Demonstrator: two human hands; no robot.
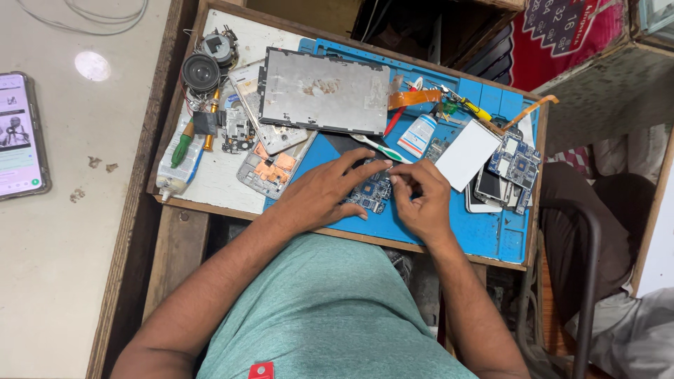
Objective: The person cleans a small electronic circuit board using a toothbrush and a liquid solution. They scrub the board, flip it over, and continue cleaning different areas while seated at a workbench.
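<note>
Blue circuit board [370, 193] on a blue mat [484, 231]; grey metal plate [324, 91].
</note>
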